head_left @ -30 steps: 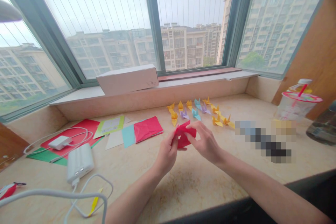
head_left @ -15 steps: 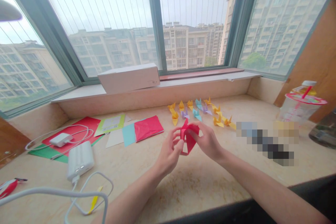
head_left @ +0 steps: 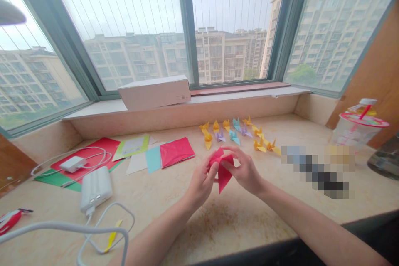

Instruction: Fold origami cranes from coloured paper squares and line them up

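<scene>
Red origami paper point(head_left: 223, 173) has closed flatter since the earlier frame, its point now hanging lower. Narrow pinch: left hand point(head_left: 202, 185) and right hand point(head_left: 245, 170) both hold its upper edge, the point below the grip. Paper cranes point(head_left: 236, 135) stand beyond, well apart.

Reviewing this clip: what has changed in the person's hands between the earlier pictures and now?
The folded red paper went from a bunched wad to an opened loop, and now is pressed flatter with a point aimed downward. The left hand and right hand drew closer and both keep hold of it; neither let go. The origami cranes, red paper stack and white power bank stayed as they were.
</scene>
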A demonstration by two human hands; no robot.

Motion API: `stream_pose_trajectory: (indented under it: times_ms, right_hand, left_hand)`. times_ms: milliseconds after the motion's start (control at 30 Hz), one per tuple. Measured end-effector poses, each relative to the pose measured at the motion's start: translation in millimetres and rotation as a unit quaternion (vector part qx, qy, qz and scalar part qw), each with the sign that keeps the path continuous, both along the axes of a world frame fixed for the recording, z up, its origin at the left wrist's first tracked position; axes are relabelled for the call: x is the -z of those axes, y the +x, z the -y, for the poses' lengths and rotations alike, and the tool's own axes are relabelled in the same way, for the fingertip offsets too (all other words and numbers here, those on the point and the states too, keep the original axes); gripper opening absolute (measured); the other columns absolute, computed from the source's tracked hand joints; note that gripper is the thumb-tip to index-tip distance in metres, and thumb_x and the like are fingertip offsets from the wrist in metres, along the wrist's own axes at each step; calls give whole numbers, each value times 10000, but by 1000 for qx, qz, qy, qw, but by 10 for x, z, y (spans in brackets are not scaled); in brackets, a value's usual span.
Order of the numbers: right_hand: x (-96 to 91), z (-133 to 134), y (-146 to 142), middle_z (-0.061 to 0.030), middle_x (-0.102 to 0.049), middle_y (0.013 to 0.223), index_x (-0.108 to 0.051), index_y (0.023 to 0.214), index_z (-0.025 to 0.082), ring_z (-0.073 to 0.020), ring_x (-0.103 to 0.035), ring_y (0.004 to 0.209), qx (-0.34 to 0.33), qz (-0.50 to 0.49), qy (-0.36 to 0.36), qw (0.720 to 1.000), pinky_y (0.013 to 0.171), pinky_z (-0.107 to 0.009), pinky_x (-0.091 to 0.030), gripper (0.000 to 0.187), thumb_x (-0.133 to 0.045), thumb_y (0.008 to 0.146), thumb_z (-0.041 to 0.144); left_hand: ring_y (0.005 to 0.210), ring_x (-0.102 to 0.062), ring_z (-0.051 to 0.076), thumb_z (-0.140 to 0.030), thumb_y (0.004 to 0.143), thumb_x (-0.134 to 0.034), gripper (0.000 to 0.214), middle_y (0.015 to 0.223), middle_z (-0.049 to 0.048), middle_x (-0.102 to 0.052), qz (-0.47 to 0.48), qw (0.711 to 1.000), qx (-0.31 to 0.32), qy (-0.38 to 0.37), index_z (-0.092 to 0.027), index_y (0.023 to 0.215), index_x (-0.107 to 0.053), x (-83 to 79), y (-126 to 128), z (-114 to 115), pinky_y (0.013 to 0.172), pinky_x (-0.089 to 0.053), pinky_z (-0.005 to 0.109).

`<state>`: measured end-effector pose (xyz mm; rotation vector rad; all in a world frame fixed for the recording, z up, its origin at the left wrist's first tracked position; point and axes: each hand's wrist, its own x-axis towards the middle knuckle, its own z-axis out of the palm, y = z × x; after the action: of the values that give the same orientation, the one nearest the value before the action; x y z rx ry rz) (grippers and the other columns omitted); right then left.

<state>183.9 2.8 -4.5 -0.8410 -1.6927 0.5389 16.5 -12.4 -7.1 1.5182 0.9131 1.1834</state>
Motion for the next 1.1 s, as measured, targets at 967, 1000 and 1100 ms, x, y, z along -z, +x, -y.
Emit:
stream_pose_trajectory:
  times_ms: [967,1000,1100]
  right_hand:
    - [-53,-55,-23,-67,-756,817,-716,880,167,-204,-696,740,-19,-137,-157,978,694,-320,-560,333,-647,865,493]
    - [-47,-56,-24,-65,-754,803,-716,865,167,-202,-689,719,-8,-131,-157,979,678,-319,-556,337,-638,870,494]
    - [-48,-60,-20,-63,-749,793,-722,852,166,-200,-676,714,11,-93,-145,985,686,-328,-543,337,-617,884,485]
  left_hand:
    - [621,-644,143,-460,866,-621,320,732,29,-681,-14,999,-25,-30,-143,900,-646,-58,3,41,502,-535,217]
    - [615,-644,141,-454,862,-630,314,733,33,-683,-16,999,-5,-37,-143,900,-640,-50,1,43,507,-532,219]
    - [589,-642,138,-426,853,-651,289,729,44,-694,-29,998,32,-46,-143,908,-629,-28,-9,35,518,-521,225]
